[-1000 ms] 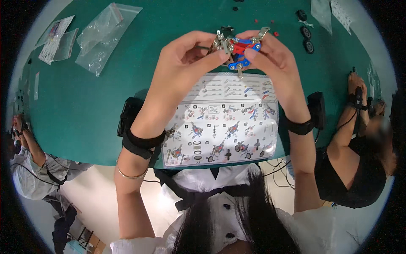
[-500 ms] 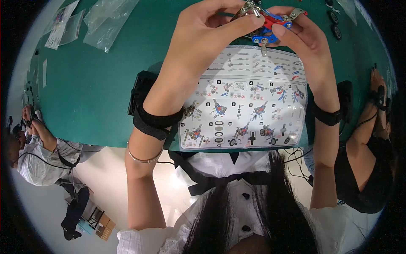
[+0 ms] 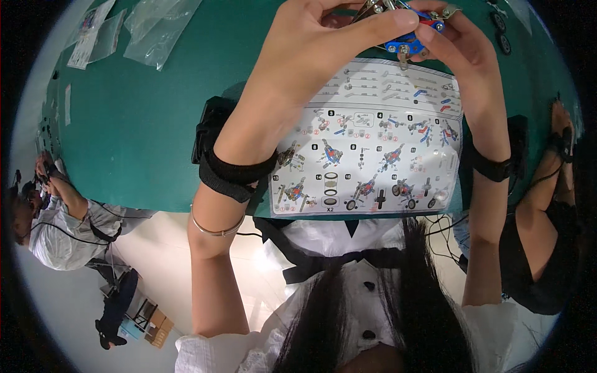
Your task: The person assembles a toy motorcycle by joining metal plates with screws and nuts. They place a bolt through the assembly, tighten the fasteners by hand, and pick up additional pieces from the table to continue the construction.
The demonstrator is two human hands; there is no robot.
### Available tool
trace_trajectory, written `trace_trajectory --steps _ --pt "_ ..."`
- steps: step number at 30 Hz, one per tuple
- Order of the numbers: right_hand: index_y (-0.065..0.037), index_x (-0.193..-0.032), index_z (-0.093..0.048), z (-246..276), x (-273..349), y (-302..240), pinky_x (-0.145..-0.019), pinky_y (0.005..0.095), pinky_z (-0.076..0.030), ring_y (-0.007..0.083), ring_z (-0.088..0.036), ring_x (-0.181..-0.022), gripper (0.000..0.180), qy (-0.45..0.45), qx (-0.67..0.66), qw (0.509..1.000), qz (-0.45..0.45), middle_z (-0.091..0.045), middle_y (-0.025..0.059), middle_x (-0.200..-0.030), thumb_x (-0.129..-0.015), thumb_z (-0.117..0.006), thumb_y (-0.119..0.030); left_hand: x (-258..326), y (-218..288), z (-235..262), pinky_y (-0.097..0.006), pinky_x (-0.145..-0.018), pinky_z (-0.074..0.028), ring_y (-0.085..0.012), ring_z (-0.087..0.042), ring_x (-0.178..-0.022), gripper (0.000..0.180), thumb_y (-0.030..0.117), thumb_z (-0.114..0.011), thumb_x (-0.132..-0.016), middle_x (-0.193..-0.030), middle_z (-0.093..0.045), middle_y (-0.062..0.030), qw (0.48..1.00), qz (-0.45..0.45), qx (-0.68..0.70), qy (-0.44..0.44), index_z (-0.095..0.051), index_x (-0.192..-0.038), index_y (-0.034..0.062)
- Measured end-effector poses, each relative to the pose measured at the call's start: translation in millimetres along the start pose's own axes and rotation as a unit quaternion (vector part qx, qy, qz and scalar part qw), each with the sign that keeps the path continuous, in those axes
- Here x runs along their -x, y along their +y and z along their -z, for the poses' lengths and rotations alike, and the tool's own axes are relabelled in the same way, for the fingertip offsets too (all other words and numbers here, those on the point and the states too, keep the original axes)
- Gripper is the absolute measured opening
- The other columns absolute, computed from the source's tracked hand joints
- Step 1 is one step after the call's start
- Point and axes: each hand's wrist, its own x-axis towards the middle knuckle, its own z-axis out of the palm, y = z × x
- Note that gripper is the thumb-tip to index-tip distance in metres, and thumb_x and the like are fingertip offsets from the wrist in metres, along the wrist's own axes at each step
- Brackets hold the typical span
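At the top of the view I hold a partly built metal model (image 3: 405, 47) with blue, red and silver pieces joined by small bolts. My left hand (image 3: 323, 53) closes on it from the left, the thumb pressed along its upper side. From the right, my right hand (image 3: 469, 56) pinches it, with thumb and fingers bent around the red and blue parts. The two thumb tips nearly meet over the model. Its far side is hidden behind my fingers and cut by the picture's edge. Beneath it lies a printed instruction sheet (image 3: 373, 142) with assembly drawings.
Clear plastic bags (image 3: 158, 31) and a printed packet (image 3: 90, 34) lie at the far left of the green table (image 3: 149, 130). Small black wheels (image 3: 502, 42) sit at the far right. Other people's arms (image 3: 65, 193) rest at the table's left and right edges.
My hands and the model have shifted slightly right and away from me. My left thumb now reaches further across the model's top. The whole view has moved a little.
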Motion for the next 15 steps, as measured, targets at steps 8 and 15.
trace_trajectory --steps 8,15 --pt "0.0 -0.109 -0.057 -4 2 3 -0.074 0.0217 -0.048 0.0094 -0.06 -0.084 0.023 0.045 0.038 0.998 0.017 -0.064 0.0036 -0.094 -0.089 -0.062 -0.009 2 0 3 -0.02 -0.08 -0.043 -0.0069 -0.056 -0.09 0.044 0.021 -0.07 -0.086 -0.101 -0.062 -0.004 0.999 -0.032 0.023 -0.028 -0.055 -0.118 -0.0055" --pt "0.0 -0.107 -0.057 -5 1 -2 -0.074 0.0226 -0.047 0.0097 -0.06 -0.084 0.02 0.015 -0.005 1.0 0.003 -0.064 0.0037 -0.094 -0.089 -0.062 -0.008 4 6 5 -0.02 -0.081 -0.044 -0.0081 -0.056 -0.091 0.05 0.022 -0.073 -0.083 -0.101 -0.061 -0.0043 1.0 -0.015 0.004 -0.022 -0.053 -0.119 -0.0062"
